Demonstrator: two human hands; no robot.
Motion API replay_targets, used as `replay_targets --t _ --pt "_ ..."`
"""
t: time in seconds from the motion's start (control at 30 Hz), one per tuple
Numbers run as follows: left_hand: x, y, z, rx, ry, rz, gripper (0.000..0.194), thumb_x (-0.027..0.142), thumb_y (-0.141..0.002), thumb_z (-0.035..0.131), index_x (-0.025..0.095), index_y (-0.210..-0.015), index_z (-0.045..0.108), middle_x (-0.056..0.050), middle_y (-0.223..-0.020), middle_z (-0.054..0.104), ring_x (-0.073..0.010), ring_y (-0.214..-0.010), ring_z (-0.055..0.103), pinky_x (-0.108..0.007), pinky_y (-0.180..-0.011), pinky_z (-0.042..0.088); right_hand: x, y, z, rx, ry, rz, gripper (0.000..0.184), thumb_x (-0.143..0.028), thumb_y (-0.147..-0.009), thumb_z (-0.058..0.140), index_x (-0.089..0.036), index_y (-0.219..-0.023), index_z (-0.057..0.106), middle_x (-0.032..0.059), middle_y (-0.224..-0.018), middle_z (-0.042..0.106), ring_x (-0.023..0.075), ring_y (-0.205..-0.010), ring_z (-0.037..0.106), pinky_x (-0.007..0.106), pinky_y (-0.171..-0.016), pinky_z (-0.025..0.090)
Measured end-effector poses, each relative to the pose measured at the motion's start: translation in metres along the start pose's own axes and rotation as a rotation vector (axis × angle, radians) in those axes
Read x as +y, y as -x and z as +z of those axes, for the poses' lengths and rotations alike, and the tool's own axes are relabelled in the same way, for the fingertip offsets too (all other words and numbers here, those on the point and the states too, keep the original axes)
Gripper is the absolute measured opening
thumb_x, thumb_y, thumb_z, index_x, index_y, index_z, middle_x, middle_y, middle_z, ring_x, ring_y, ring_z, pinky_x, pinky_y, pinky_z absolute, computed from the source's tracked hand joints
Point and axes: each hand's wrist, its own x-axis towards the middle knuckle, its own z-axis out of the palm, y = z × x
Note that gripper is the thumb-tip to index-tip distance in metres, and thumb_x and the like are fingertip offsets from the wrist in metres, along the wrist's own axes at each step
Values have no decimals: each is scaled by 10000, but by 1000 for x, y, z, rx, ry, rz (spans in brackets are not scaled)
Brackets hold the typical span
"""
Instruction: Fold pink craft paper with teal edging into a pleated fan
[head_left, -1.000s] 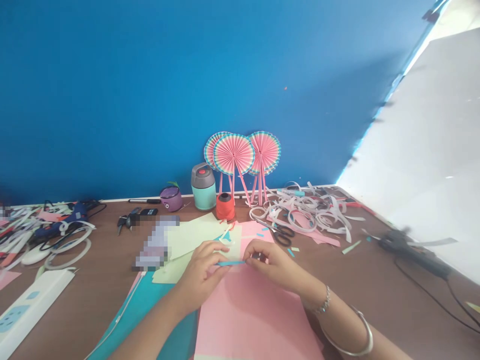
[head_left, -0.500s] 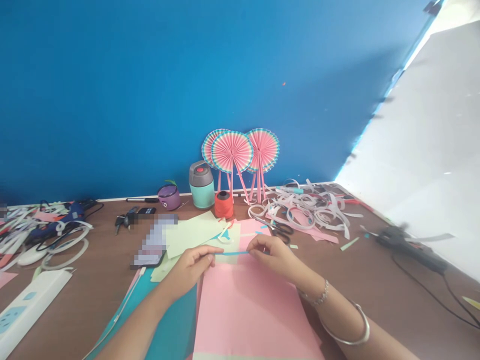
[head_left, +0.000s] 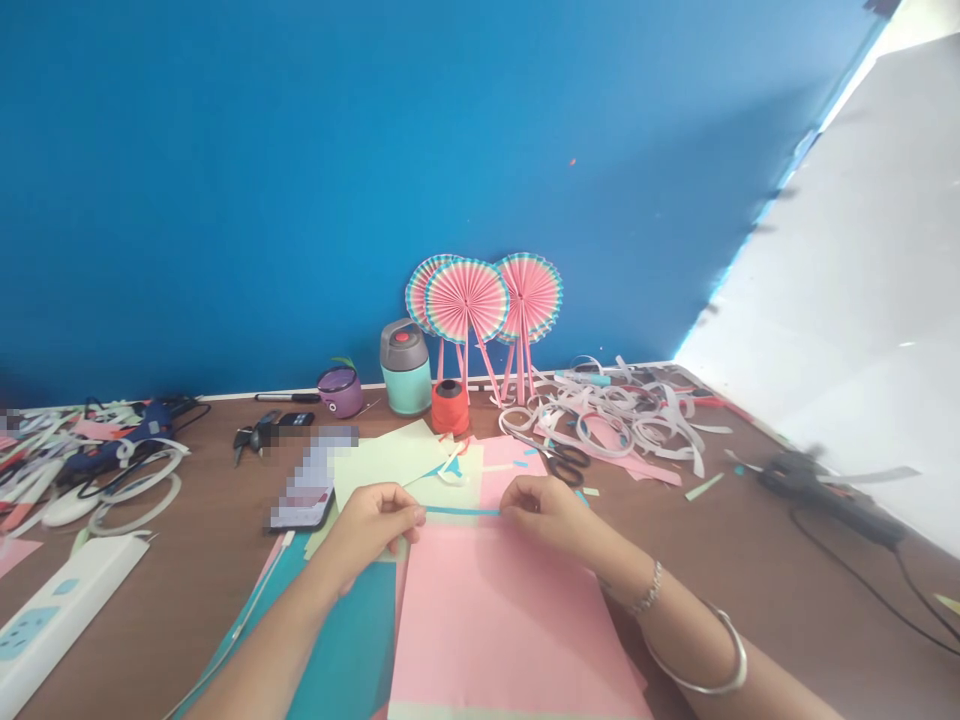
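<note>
A narrow blue paper strip (head_left: 461, 512) stretches between my two hands at the top edge of a pink paper sheet (head_left: 510, 610). My left hand (head_left: 379, 525) pinches the strip's left end between thumb and fingers. At its other end, my right hand (head_left: 546, 515) is closed on the strip with bent fingers. Pale green sheets (head_left: 386, 460) lie just beyond my hands, with small paper scraps on top. Under my left forearm is a teal sheet (head_left: 349, 640). Black-handled scissors (head_left: 568, 464) lie behind my right hand.
Pink paper fans (head_left: 466, 300) stand at the blue wall, near a teal jar (head_left: 406, 375) and a red thread spool (head_left: 450, 407). Curled white strips (head_left: 607, 420) pile up at right. A phone (head_left: 307, 490), a power strip (head_left: 67, 610) and a glue gun (head_left: 829, 505) lie around.
My left hand has slid left along the blue strip, and its fingers have closed into a pinch at the end. More of the strip shows between my hands. The right hand stays almost in place.
</note>
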Motion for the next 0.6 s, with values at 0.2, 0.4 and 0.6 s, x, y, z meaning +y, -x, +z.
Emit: replay_targets --t 0.2,0.4,0.6 --pt "-4 1 3 -32 -79 -73 164 321 -719 538 162 -693 569 -29 -638 657 -126 -562 567 -236 -551 446 -5 4 0 -51 73 7 118 -149 -703 474 -164 -713 590 9 -691 627 118 -613 541 191 -506 361" --pt "-3 2 9 35 -200 -28 88 252 -697 507 185 -639 509 2 -620 605 -149 -571 607 -258 -558 488 -10 7 3 -11 186 -22 90 -130 -679 468 -163 -667 551 17 -760 590 119 -650 519 210 -567 376" --pt "-9 0 10 57 -290 59 107 242 -676 501 191 -583 484 6 -706 554 -133 -564 589 -249 -533 486 -11 8 6 -10 209 9 90 -112 -665 467 -164 -673 540 26 -790 571 130 -687 518 219 -597 384"
